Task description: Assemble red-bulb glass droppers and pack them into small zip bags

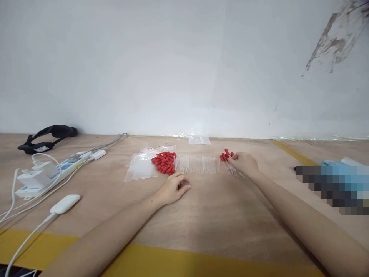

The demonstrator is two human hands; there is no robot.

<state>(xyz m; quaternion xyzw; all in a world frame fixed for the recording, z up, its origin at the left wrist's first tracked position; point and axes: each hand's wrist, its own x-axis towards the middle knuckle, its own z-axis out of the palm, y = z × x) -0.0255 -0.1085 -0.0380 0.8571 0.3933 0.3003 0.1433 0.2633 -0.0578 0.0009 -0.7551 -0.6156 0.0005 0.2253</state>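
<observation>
My left hand point(175, 188) rests on the table with its fingers loosely curled and the thumb apart; nothing shows in it. Just beyond it lies a pile of red rubber bulbs point(164, 162). A row of clear glass tubes point(197, 164) stretches across the middle, between both hands. At the right end of that row, my right hand point(244, 163) has its fingertips closed at a small bunch of red-topped droppers point(226, 154), seemingly on one of them. Their clear stems point toward me, partly hidden by the fingers.
Clear plastic bags point(141, 167) lie left of the bulbs, and another bag point(199, 141) by the wall. At left are a power strip point(67, 167) with chargers and cables, a white device point(65, 204) and a black headset-like strap point(47, 139). A blue item point(334, 169) sits at right.
</observation>
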